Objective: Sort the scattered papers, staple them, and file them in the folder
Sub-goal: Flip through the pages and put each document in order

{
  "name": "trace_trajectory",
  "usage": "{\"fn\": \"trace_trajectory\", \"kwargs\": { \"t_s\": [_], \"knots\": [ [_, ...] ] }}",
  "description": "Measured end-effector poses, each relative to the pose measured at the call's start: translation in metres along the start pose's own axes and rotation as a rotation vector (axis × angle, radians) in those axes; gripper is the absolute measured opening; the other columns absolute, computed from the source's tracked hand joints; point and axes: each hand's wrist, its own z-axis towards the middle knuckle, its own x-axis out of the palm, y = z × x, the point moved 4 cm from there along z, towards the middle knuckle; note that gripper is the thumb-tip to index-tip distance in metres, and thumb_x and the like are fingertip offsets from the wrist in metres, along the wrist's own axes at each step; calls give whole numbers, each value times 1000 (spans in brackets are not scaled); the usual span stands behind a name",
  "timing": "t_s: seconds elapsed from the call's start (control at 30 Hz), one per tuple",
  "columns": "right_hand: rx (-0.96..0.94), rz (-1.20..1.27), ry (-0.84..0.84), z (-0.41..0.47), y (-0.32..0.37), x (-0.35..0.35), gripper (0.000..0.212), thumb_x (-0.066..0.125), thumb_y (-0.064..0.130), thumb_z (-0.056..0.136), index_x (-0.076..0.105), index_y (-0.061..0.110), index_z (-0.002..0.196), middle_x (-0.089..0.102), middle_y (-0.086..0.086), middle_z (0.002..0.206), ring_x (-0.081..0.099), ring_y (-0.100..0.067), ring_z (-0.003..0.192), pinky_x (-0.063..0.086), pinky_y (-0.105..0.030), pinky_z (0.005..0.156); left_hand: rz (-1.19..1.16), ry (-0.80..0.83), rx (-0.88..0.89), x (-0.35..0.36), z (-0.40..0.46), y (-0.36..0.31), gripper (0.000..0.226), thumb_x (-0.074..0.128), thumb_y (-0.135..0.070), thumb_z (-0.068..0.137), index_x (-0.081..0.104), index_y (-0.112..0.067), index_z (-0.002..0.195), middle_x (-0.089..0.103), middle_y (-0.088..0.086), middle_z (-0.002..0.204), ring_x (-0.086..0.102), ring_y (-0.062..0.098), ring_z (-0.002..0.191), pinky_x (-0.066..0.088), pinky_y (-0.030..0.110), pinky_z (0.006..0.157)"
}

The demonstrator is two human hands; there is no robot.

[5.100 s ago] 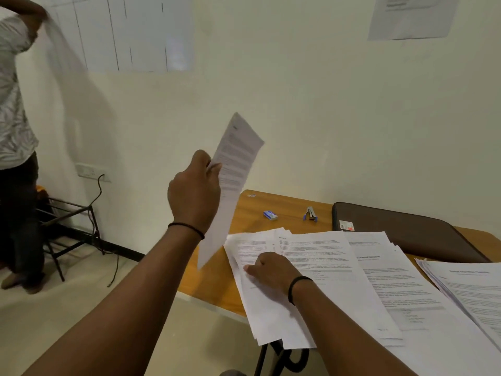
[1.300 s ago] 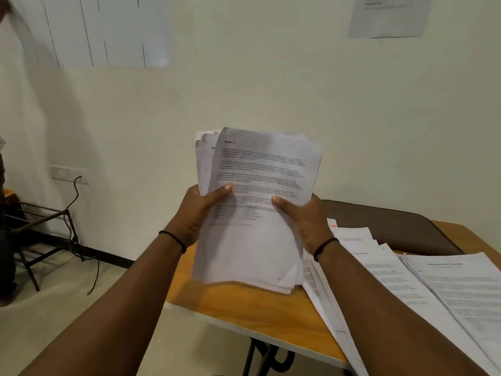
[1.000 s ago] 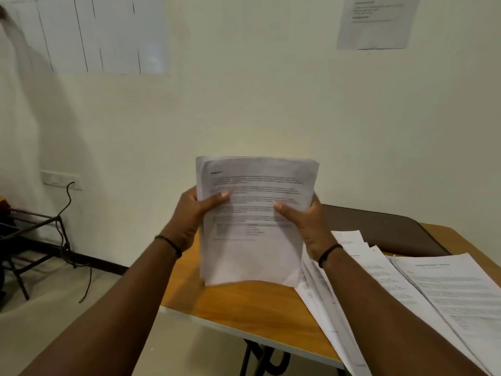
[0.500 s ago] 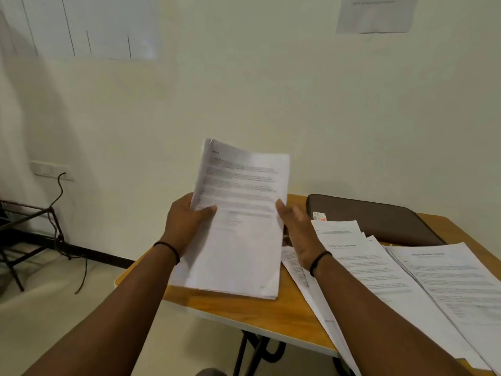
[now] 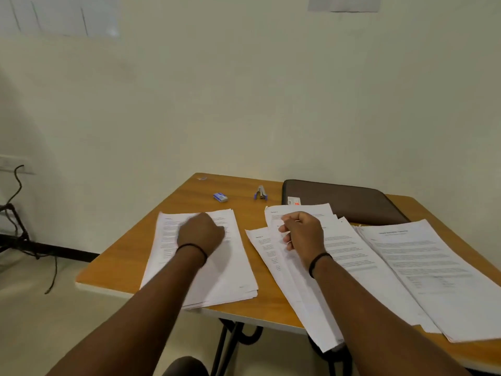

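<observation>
A squared-up stack of printed sheets (image 5: 230,272) lies on the left part of the wooden table (image 5: 127,256). My left hand (image 5: 200,232) rests on top of it, back up, fingers turned down onto the paper. My right hand (image 5: 303,232) hovers just over the fanned loose papers (image 5: 349,248) in the middle, fingers loosely curled, holding nothing that I can see. Another stack of papers (image 5: 439,270) lies at the right. The dark brown folder (image 5: 344,199) lies closed at the back by the wall. A small stapler (image 5: 261,192) stands left of it.
A small blue staple box (image 5: 220,197) sits left of the stapler. The wall runs right behind the table. Some middle sheets overhang the near table edge. A black cable (image 5: 16,185) and a metal rack stand on the floor at far left.
The stack that both hands held upright in the air now lies flat on the table's left part. My right hand has let go and moved over the middle papers.
</observation>
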Motion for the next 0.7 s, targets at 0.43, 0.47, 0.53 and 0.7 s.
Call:
{"fn": "trace_trajectory", "kwargs": {
  "t_s": [0.43, 0.47, 0.53, 0.7],
  "knots": [
    [220, 77, -28, -5, -47, -103, 13, 54, 5, 92, 64, 6, 84, 64, -10, 69, 49, -15, 52, 41, -22, 46, -1074, 486, -273, 102, -52, -115, 27, 75, -7, 78, 64, -1, 102, 68, 10, 97, 65, 32, 89, 56, 45, 88],
    [234, 89, -9, -4, -45, -102, 13, 53, 4, 92, 65, 5, 86, 64, -11, 70, 50, -15, 52, 42, -22, 46, -1075, 458, -261, 105, -52, -115, 29, 75, -8, 72, 66, -4, 99, 70, 11, 100, 66, 35, 89, 56, 47, 89],
    [267, 120, 20, -6, -43, -101, 14, 52, 3, 92, 65, 5, 86, 63, -12, 70, 51, -16, 52, 43, -24, 46, -1055, 397, -239, 108, -49, -115, 31, 70, -9, 66, 66, -8, 96, 71, 13, 106, 66, 38, 91, 57, 51, 89],
    [-28, -247, -425, -3, -32, -134, 17, 53, 14, 91, 67, 11, 83, 67, -4, 80, 58, -21, 73, 40, -24, 53, -1155, 379, -158, 91, -35, -113, 25, 70, 5, 79, 65, -11, 97, 72, 11, 106, 68, 38, 97, 55, 52, 92]
  ]
}}
